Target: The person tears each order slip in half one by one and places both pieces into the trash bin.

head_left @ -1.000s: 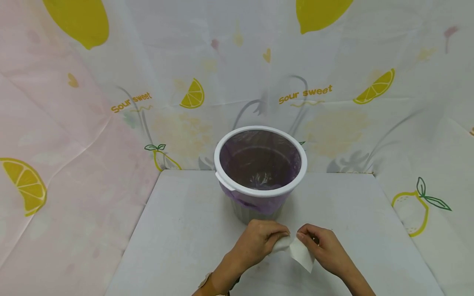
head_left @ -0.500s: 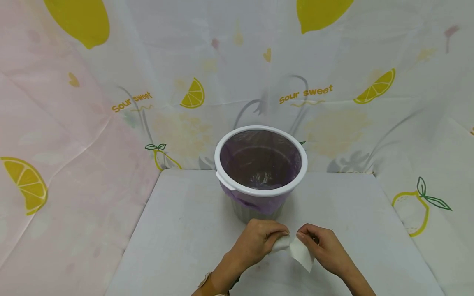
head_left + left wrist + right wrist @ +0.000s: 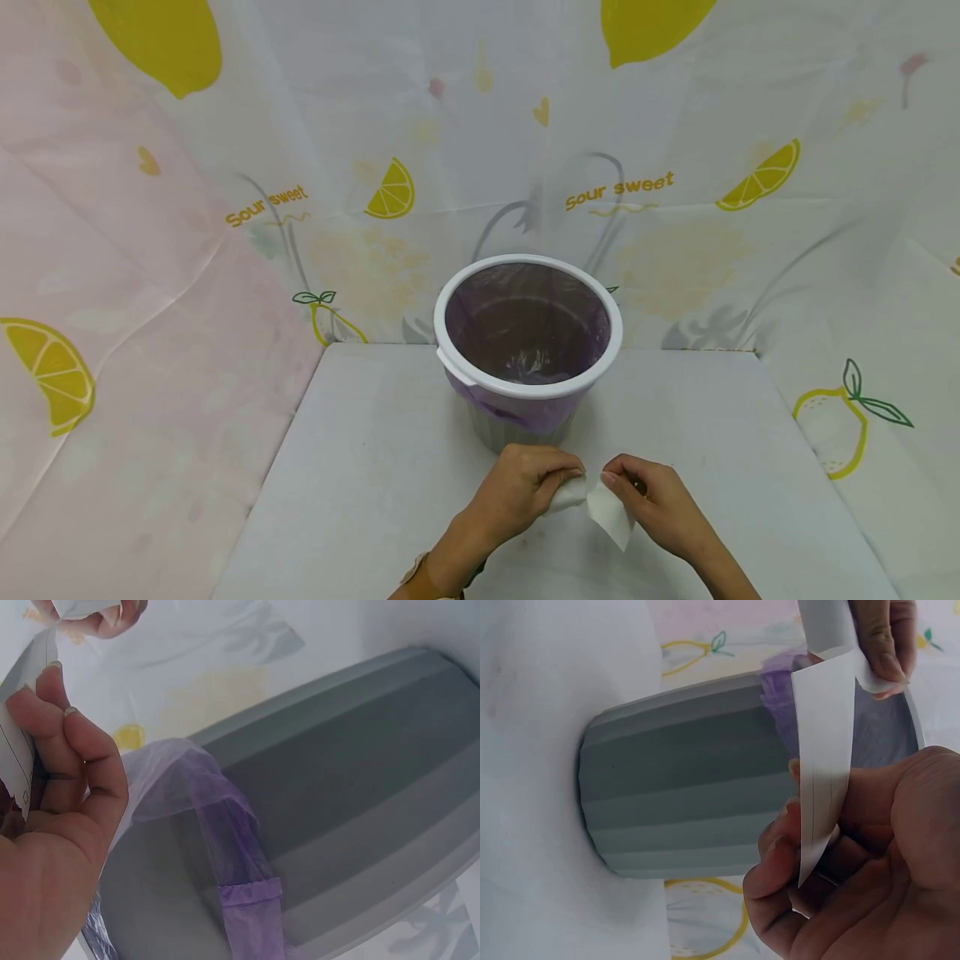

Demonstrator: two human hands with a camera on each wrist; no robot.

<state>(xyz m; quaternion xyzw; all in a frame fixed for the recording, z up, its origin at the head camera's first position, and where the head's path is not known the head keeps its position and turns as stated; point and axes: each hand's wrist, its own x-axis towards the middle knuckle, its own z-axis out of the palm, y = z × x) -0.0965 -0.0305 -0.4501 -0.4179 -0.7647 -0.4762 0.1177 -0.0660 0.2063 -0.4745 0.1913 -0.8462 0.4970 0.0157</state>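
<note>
My left hand (image 3: 517, 492) pinches a white piece of paper (image 3: 567, 497) between thumb and fingers. Close to its right, my right hand (image 3: 660, 504) pinches another part of the paper (image 3: 611, 517), whose pointed corner hangs down. In the right wrist view, the right-hand strip of paper (image 3: 826, 750) shows faint printed lines and its top end meets the left-hand part. Torn edges and print mark the left-hand paper (image 3: 16, 761) in the left wrist view. Both hands are over the table just in front of a grey trash can (image 3: 517, 432).
The trash can has a white ring rim (image 3: 444, 325) and a purple bag liner (image 3: 240, 847) folded over its outside. It stands on a white table (image 3: 375, 467). Behind rises a lemon-print cloth (image 3: 480, 125), which also covers both sides.
Both hands keep almost the same place. The hanging corner of the right-hand paper has swung slightly to the left.
</note>
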